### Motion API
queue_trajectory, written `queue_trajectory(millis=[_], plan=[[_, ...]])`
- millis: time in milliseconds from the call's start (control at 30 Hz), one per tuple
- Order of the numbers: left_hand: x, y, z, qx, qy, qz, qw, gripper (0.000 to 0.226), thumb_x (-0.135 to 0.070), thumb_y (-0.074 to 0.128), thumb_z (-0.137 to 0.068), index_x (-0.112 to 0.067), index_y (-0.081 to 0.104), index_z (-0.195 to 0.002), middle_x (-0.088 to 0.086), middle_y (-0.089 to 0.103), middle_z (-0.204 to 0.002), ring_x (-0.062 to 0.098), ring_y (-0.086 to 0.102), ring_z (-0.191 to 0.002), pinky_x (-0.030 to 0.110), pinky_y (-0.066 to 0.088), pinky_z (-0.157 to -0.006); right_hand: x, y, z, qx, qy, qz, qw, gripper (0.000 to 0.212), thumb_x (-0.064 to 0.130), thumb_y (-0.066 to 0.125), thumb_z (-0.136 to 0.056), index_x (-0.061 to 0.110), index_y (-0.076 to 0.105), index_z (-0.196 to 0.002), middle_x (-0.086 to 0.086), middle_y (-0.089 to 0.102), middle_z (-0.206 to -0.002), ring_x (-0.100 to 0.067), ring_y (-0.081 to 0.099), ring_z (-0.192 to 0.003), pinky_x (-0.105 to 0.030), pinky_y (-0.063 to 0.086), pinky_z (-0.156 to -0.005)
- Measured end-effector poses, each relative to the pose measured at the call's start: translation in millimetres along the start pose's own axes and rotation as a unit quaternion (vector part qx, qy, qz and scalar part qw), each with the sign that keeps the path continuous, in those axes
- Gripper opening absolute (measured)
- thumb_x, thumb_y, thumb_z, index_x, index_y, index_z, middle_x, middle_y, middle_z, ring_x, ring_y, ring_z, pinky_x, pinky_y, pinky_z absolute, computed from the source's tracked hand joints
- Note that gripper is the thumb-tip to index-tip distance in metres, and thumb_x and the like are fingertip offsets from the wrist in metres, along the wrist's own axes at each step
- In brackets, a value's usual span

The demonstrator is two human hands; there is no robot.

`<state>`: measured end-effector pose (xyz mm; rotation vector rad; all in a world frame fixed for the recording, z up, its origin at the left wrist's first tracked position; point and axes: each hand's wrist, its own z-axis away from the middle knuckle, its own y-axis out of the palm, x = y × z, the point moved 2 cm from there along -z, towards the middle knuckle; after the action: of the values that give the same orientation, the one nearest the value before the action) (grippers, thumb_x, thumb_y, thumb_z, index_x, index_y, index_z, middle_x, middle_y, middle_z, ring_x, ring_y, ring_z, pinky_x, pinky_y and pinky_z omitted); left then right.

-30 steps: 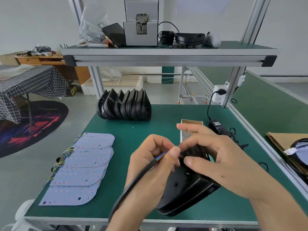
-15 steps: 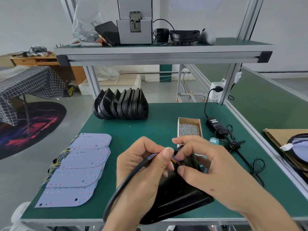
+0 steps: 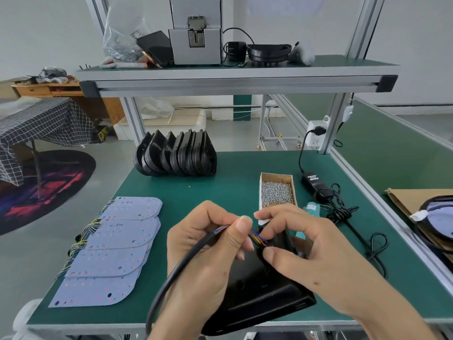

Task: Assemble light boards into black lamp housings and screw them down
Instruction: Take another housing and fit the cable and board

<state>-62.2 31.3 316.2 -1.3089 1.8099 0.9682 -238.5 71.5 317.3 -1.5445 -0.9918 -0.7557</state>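
A black lamp housing [image 3: 257, 298] lies tilted at the front edge of the green bench [image 3: 235, 190]. My left hand [image 3: 206, 256] pinches a black cable [image 3: 171, 278] near its end, where thin coloured wires [image 3: 257, 238] fan out toward the housing's top. My right hand [image 3: 301, 244] grips the housing's upper end, fingertips at the wires. Several pale light boards [image 3: 115, 249] with coloured leads lie overlapped at the left. More black housings [image 3: 176, 155] stand in a row at the back.
A cardboard box of screws [image 3: 277, 191] sits right of centre, beside a power adapter [image 3: 316, 185] with coiled cord [image 3: 343, 212]. An upper shelf [image 3: 235, 74] carries a grey machine [image 3: 196, 35] and a bag of screws [image 3: 122, 42]. A finished lamp [image 3: 438, 217] lies on cardboard at far right.
The view has tilted and shifted, so hands and housing sit lower relative to the screw box. Both hands keep their hold; my left hand has brought the wire ends closer to the housing's top.
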Motion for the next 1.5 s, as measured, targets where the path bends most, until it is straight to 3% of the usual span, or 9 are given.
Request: queue_trajectory(millis=[333,467,600,700,800,867,967,1133,1500], plan=[[14.5,-2.1,-0.1,-0.014,-0.021,0.034,0.999,0.017,-0.035,0.075,-0.082,-0.027,0.067,-0.070,0.005,0.065,-0.057,0.011,0.053,-0.048,0.016,0.045,-0.054,-8.4,1.5,-1.7,-0.007,-0.011,-0.021,1.000,0.026,0.053,0.071,-0.074,0.037,0.077,-0.094,0.019,0.064,-0.129,-0.005,0.057,-0.129,-0.034,0.043,-0.102],[15.6,-4.3,-6.1,-0.026,-0.072,0.110,0.991,0.022,-0.034,0.079,-0.081,-0.022,0.065,-0.070,0.004,0.058,-0.057,0.015,0.053,-0.054,0.019,0.045,-0.057,-27.3,3.1,1.3,-0.017,-0.070,-0.198,0.977,0.060,0.069,0.065,-0.090,0.023,0.074,-0.127,-0.002,0.063,-0.142,-0.022,0.055,-0.137,-0.056,0.039,-0.114],[9.2,0.6,-9.4,-0.025,-0.131,0.273,0.953,0.034,-0.036,0.086,-0.079,-0.014,0.060,-0.071,0.003,0.052,-0.057,0.011,0.048,-0.052,0.018,0.046,-0.056,-51.1,24.8,-1.7,-0.019,-0.051,-0.377,0.924,0.084,0.055,0.083,-0.080,0.028,0.050,-0.153,-0.011,0.058,-0.149,-0.026,0.057,-0.136,-0.044,0.049,-0.110],[9.3,3.4,-15.2,-0.073,-0.194,0.307,0.929,0.030,-0.030,0.063,-0.091,-0.014,0.055,-0.067,-0.002,0.045,-0.058,0.009,0.043,-0.051,0.017,0.048,-0.058,-59.4,58.9,-5.3,0.001,-0.012,-0.358,0.934,0.050,0.028,0.089,-0.083,0.025,0.070,-0.129,-0.007,0.072,-0.130,-0.019,0.069,-0.118,-0.036,0.056,-0.098],[14.3,0.1,-23.9,-0.084,-0.303,0.341,0.886,0.025,-0.039,0.066,-0.088,-0.015,0.063,-0.083,0.001,0.055,-0.076,0.013,0.052,-0.073,0.024,0.042,-0.085,-53.4,70.1,-9.3,-0.076,0.039,-0.376,0.923,0.058,0.056,0.096,-0.063,0.018,0.080,-0.104,-0.009,0.080,-0.104,-0.018,0.074,-0.093,-0.030,0.058,-0.080],[19.6,-6.9,-24.0,-0.031,-0.355,0.288,0.889,0.054,-0.052,0.052,-0.098,-0.003,0.067,-0.114,0.015,0.066,-0.114,0.030,0.062,-0.110,0.044,0.041,-0.111,-44.0,65.7,-12.8,-0.119,0.063,-0.412,0.901,0.060,0.055,0.096,-0.062,0.016,0.081,-0.105,-0.014,0.079,-0.110,-0.026,0.077,-0.097,-0.032,0.061,-0.078],[26.9,-16.4,-6.2,0.074,-0.382,0.233,0.891,0.084,-0.072,0.033,-0.100,-0.004,0.063,-0.138,0.022,0.061,-0.142,0.036,0.058,-0.134,0.052,0.041,-0.115,-32.3,51.9,-14.6,-0.176,0.091,-0.381,0.903,0.032,0.039,0.087,-0.078,0.022,0.081,-0.104,-0.007,0.080,-0.110,-0.029,0.077,-0.101,-0.036,0.064,-0.079],[35.0,-18.4,23.9,0.097,-0.235,0.041,0.966,0.054,-0.065,0.076,-0.079,-0.033,0.073,-0.123,0.003,0.075,-0.124,0.024,0.071,-0.118,0.033,0.059,-0.094,-16.4,44.9,-5.0,-0.199,0.097,-0.283,0.933,0.017,0.019,0.069,-0.098,0.032,0.079,-0.100,0.004,0.081,-0.101,-0.016,0.078,-0.092,-0.029,0.063,-0.076],[33.6,-24.7,17.9,-0.004,-0.218,-0.044,0.975,0.034,-0.052,0.071,-0.081,-0.030,0.076,-0.108,0.000,0.080,-0.105,0.026,0.077,-0.098,0.057,0.059,-0.090,-4.8,46.8,3.4,-0.181,0.072,-0.108,0.975,0.034,0.034,0.069,-0.095,0.030,0.063,-0.062,0.017,0.041,-0.047,-0.004,0.032,-0.044,-0.011,0.028,-0.044]])
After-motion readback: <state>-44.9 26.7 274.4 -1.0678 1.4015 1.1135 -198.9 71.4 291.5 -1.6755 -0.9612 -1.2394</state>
